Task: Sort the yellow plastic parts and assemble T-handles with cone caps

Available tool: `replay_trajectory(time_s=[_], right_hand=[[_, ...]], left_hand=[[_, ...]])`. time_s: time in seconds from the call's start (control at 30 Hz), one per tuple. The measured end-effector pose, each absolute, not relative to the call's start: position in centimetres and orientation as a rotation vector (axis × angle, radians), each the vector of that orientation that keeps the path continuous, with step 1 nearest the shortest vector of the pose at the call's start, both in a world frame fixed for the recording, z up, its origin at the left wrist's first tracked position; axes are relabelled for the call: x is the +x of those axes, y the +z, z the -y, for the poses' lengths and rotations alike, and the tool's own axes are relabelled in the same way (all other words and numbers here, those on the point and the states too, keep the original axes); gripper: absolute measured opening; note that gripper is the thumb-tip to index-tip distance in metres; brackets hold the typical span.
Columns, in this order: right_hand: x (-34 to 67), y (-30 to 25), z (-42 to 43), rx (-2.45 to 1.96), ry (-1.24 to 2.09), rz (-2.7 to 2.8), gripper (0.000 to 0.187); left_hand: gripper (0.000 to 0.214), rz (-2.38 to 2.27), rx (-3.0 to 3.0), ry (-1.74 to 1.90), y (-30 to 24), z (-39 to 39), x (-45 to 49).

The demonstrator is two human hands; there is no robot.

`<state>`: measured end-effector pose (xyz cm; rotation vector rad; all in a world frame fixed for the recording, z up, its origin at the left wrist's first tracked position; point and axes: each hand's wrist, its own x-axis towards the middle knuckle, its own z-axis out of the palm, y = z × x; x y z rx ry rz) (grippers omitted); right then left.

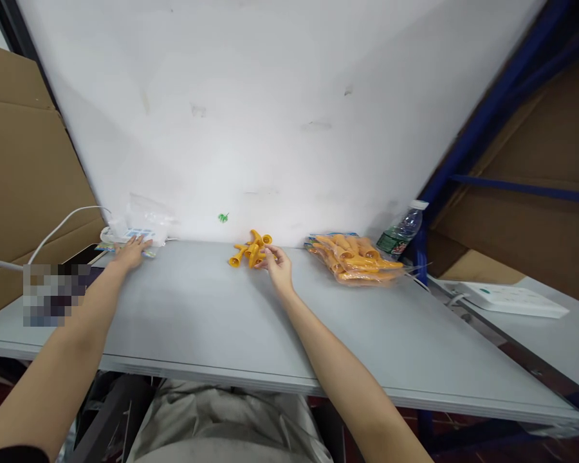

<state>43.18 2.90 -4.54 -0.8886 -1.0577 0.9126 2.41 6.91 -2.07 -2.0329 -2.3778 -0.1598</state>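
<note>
At the back left my left hand (131, 252) lies flat with its fingers stretched out, on printed plastic packets (147, 249) beside a clear plastic bag (147, 215). Near the middle of the table's back edge is a small pile of yellow horn-shaped plastic pieces (235, 259). My right hand (280, 269) is at the right side of this pile, thumb and fingers closed around one yellow piece. The fingers partly hide that piece. Farther right, clear bags of orange-yellow horn-shaped pieces (361, 257) lie stacked.
A clear bottle with a green label (400, 233) leans at the back right. A white power strip (516, 300) lies beyond the blue frame. At left are a phone (84, 256), a white cable (60, 222) and cardboard (24, 161). The white wall (280, 116) bounds the grey table (197, 321).
</note>
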Motion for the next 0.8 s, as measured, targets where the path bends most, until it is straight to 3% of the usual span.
replay_trajectory(time_s=[0.2,0.4,0.53,0.8], right_hand=[[43.0,-4.8,-2.9,-0.927,0.918,1.106,0.046],[43.1,-4.7,-2.7,-0.933,0.928,1.123,0.043],[43.1,-4.9,-2.8,-0.938,0.938,1.121,0.043],[43.2,-5.1,-3.0,-0.945,0.915,1.153,0.042]], left_hand=[[0.054,2.56,-1.991,0.035,-3.1,-7.9,0.5],[0.087,2.576,-1.986,0.044,-3.3,-7.8,1.2],[0.081,2.645,-1.901,0.094,-4.2,-8.3,1.9],[0.083,2.767,-1.706,-0.261,-6.2,-8.8,3.0]])
